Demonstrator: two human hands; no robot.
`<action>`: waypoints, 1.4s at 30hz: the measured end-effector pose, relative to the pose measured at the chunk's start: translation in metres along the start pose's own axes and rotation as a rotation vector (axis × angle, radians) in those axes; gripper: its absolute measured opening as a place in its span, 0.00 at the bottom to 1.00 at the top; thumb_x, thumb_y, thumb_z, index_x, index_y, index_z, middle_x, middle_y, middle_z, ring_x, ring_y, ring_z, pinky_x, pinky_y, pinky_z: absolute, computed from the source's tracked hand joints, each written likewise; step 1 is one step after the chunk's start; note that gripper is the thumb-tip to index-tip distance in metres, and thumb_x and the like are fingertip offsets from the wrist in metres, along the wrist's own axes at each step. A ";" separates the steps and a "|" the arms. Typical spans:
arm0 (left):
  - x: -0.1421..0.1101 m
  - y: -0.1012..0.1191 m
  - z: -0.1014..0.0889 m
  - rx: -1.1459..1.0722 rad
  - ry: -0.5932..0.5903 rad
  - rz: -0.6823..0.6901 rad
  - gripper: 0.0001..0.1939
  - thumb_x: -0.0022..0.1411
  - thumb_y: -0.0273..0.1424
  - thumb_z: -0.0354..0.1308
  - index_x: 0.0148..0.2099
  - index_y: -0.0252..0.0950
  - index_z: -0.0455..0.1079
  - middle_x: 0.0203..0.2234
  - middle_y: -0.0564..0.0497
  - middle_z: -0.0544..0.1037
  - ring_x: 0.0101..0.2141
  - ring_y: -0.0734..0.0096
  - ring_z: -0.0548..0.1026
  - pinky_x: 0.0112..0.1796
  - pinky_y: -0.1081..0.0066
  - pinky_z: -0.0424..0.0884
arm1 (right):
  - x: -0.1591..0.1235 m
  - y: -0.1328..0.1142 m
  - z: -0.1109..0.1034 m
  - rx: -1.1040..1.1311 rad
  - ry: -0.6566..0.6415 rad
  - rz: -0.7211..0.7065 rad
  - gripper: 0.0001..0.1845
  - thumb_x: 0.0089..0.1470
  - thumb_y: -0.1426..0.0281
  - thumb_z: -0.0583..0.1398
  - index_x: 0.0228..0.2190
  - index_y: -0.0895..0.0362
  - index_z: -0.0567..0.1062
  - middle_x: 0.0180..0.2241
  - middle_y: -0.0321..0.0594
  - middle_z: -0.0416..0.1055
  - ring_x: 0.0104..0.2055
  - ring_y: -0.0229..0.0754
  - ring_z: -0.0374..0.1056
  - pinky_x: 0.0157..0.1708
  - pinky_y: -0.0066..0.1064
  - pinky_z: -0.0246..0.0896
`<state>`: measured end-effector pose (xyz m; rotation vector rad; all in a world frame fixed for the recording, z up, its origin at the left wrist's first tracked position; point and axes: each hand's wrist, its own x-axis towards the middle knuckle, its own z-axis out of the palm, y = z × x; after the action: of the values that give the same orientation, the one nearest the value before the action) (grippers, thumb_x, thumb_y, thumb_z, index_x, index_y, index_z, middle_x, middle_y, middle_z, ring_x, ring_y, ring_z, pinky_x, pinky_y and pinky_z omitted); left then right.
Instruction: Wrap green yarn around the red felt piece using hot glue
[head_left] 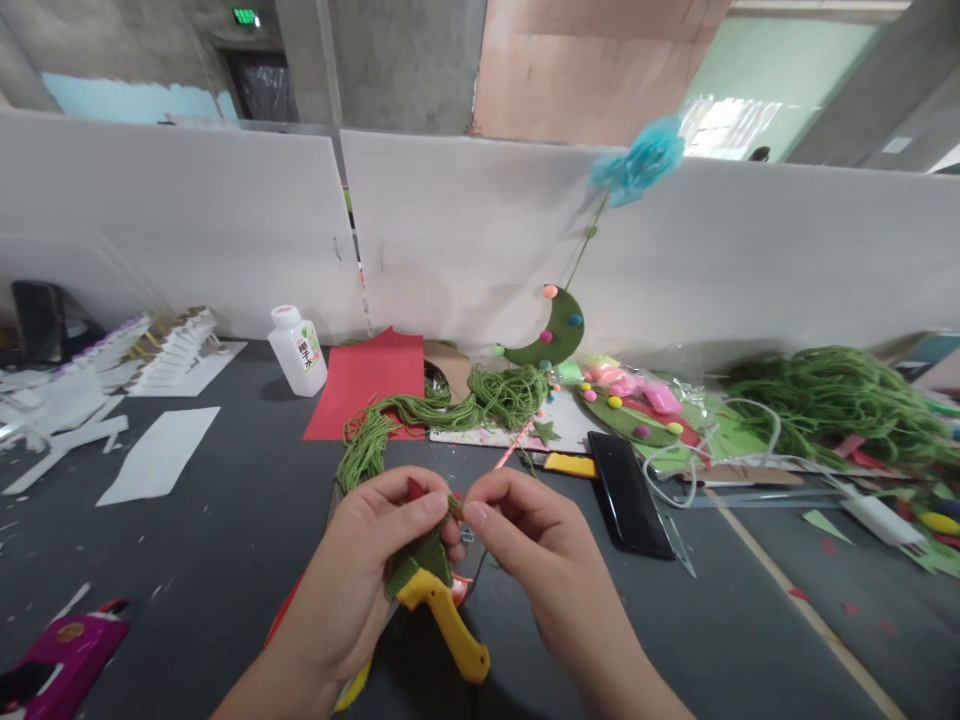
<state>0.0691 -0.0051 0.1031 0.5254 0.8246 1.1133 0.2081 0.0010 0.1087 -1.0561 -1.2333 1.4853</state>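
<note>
My left hand (375,560) is closed around a small green felt piece (421,562) with a red tip, held just above the dark table (225,560). My right hand (525,530) pinches a strand of green yarn (455,503) where it meets the felt; thumb and forefinger are pressed together. Both hands touch at the fingertips. Under them lies a yellow-handled tool (450,620), partly hidden by my left hand. A loose bundle of the green yarn (450,410) trails across the table behind my hands.
A black phone (628,495) and a yellow knife (570,464) lie right of my hands. A red sheet (367,380), a white bottle (298,350), a green felt moon (551,335), a big yarn heap (825,400), white foam pieces (161,455) and a pink object (60,650) surround them. White partitions (187,220) stand behind.
</note>
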 end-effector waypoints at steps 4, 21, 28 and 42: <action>0.000 0.001 -0.002 -0.016 -0.062 -0.017 0.06 0.52 0.28 0.67 0.27 0.33 0.74 0.18 0.53 0.75 0.20 0.77 0.71 0.22 0.78 0.71 | 0.000 0.001 0.001 0.154 -0.047 0.060 0.08 0.49 0.67 0.64 0.27 0.55 0.69 0.18 0.30 0.68 0.22 0.34 0.66 0.20 0.22 0.57; 0.011 -0.010 -0.011 -0.293 -0.409 -0.243 0.04 0.54 0.25 0.62 0.29 0.30 0.70 0.15 0.56 0.69 0.15 0.83 0.67 0.20 0.83 0.61 | -0.007 -0.002 -0.001 0.024 -0.051 0.021 0.08 0.46 0.67 0.64 0.25 0.56 0.70 0.18 0.32 0.69 0.20 0.35 0.65 0.22 0.24 0.60; 0.012 -0.014 -0.015 -0.339 -0.509 -0.323 0.03 0.54 0.25 0.61 0.32 0.30 0.72 0.14 0.56 0.68 0.13 0.83 0.65 0.15 0.84 0.59 | -0.008 -0.004 0.000 -0.030 -0.018 -0.134 0.02 0.46 0.74 0.62 0.24 0.55 0.75 0.19 0.31 0.69 0.20 0.32 0.64 0.21 0.21 0.58; -0.005 -0.003 -0.002 0.778 0.077 0.462 0.03 0.55 0.28 0.62 0.31 0.42 0.76 0.35 0.53 0.76 0.40 0.66 0.73 0.44 0.70 0.67 | -0.007 0.001 0.000 -0.250 0.213 -0.175 0.06 0.48 0.68 0.60 0.23 0.56 0.72 0.15 0.28 0.60 0.17 0.32 0.54 0.17 0.23 0.50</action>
<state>0.0681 -0.0110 0.1013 1.3804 1.2431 1.2097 0.2093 -0.0059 0.1082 -1.2032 -1.3434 1.0752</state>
